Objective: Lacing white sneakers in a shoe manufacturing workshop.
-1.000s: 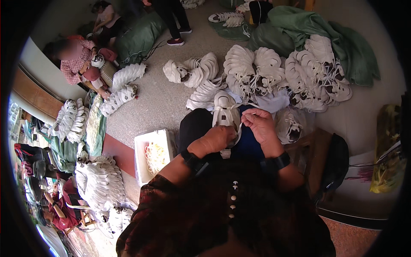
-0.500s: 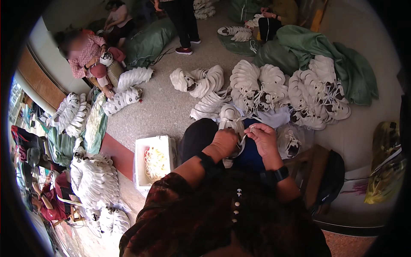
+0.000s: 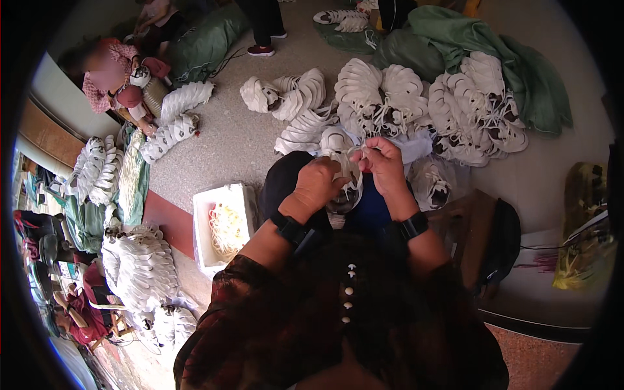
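Note:
A white sneaker [image 3: 337, 141] rests upright between my knees, its dark opening toward me. My right hand [image 3: 385, 168] is raised on its right side, thumb and forefinger pinching a white shoelace [image 3: 361, 153]. My left hand [image 3: 316, 184] is over the sneaker's left side with bent fingers; what they hold, if anything, is hidden. Part of the shoe lies behind both hands. Close to my right hand, another sneaker [image 3: 431, 184] lies beside my right knee.
A white box [image 3: 203, 229] of loose laces stands left of my knees. Stacked white sneakers [image 3: 359, 84] lie ahead, with more sneakers [image 3: 478, 120] to the right beside green sacks [image 3: 533, 97]. A wooden stool [image 3: 478, 224] is at my right. A seated person [image 3: 107, 75] works at far left.
My view has shifted a little, so the surroundings sit higher. My left hand has moved left off the sneaker's middle and loosened from a fist. My right hand still pinches the lace.

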A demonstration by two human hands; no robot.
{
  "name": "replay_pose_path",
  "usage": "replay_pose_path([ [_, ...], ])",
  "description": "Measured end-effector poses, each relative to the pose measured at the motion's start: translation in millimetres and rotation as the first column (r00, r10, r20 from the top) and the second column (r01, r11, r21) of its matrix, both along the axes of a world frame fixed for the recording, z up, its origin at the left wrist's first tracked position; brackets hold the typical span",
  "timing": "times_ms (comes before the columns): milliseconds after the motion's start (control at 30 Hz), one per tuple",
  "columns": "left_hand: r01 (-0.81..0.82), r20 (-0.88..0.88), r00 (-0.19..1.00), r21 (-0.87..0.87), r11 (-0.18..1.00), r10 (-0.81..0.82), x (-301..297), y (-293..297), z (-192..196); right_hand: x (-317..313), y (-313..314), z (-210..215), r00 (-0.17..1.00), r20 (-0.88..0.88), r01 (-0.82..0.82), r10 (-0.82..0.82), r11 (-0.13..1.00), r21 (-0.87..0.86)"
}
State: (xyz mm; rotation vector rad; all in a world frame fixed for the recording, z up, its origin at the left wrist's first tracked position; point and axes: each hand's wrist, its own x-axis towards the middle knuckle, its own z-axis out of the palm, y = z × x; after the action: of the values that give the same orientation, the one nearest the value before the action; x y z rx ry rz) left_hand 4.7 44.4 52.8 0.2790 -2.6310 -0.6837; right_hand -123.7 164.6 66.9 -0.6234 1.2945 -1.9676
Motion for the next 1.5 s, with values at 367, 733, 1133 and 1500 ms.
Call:
replay_pose_path([
  [367,0.305,0.036,0.952,-0.21,0.929,-0.304,-5,-3,-19,-17,18,-15,0.977,-0.048,0.205,-0.209,0.976,-0.073],
  [733,0.415,-0.295,0.875,0.046,0.909,-0.384,-11,-1,-32,-15,21,-14,0.971,-0.107,0.209,-0.213,0.977,-0.05],
  [1133,0.321,-0.408,0.913,0.686,0.653,-0.02,12,13,27,25,0,10,0.959,-0.261,-0.107,0.109,0.994,0.022],
  [1500,0.228,-0.342,0.919,0.868,0.44,0.198,10,3,14,34,-5,11,0.882,-0.441,-0.118,0.166,0.984,0.135],
])
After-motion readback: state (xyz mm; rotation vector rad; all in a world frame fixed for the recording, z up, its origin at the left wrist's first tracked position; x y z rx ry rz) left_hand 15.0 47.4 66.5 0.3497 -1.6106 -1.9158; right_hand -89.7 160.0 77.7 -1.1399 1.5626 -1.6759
